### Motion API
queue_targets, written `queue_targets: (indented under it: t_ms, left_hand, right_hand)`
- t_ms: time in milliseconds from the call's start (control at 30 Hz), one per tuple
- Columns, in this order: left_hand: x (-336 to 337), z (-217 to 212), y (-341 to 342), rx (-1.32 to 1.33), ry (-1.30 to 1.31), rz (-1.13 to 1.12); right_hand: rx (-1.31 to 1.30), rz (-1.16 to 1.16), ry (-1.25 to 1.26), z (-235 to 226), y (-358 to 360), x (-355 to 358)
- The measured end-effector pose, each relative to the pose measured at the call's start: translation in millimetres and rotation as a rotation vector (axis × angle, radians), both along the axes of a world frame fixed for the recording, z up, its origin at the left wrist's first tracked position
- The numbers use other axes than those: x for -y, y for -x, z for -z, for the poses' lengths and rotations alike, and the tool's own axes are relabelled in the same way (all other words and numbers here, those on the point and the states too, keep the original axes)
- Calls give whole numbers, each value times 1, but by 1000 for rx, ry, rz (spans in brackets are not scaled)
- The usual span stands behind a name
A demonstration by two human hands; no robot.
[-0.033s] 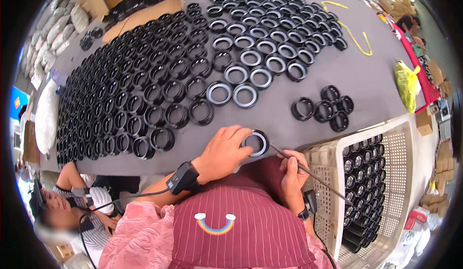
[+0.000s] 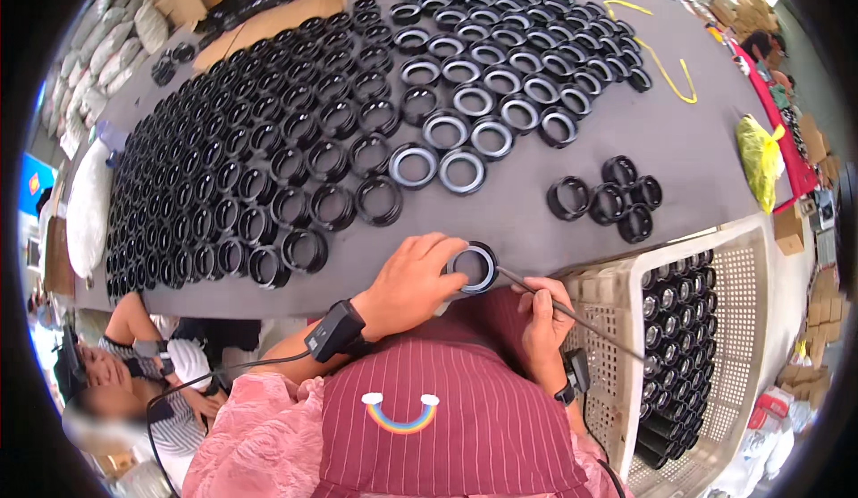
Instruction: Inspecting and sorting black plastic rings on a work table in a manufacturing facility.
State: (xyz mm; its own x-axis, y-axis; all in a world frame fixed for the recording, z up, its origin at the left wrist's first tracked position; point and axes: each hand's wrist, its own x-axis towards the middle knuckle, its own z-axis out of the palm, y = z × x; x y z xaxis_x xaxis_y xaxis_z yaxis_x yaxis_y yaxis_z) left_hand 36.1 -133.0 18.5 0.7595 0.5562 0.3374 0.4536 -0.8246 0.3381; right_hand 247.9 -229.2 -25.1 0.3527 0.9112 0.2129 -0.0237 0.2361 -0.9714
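Observation:
My left hand [image 2: 409, 282] grips a black ring [image 2: 488, 270] with a pale inner band at the table's near edge, the thumb reaching into its opening. In my right hand [image 2: 543, 318] is a thin dark rod-like tool [image 2: 590, 326], held slantwise between thumb and fingers. Its tip meets or lies very close to the ring's right side; I cannot tell whether it presses in. Beyond my hands stand many plain black rings [image 2: 379, 200] on the left. Rings with pale bands [image 2: 462, 172] spread over the middle of the grey table [image 2: 500, 221].
Several black rings [image 2: 608, 203] cluster at the right. A pale plastic crate [image 2: 603, 337] filled with stacked black rings stands against the table's near right edge. Farther off are a yellow bag [image 2: 758, 163], yellow straps [image 2: 666, 74] and a cardboard box [image 2: 259, 29]. A co-worker [image 2: 147, 382] sits at left.
The table and its rings have shifted slightly to the right in the view. Both hands keep their hold on the ring and the tool.

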Motion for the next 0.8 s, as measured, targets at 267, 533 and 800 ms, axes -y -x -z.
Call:
queue_targets:
  t_ms: [267,533,800]
  left_hand:
    - [13,23,32,290,179,-67]
    - [4,23,22,252,90,-23]
    - [2,27,20,259,135,7]
  right_hand:
    - [117,-206,46,0,26,-20]
    - [99,-178,96,-12,32,-26]
    - [788,-129,-174,-39,29,-54]
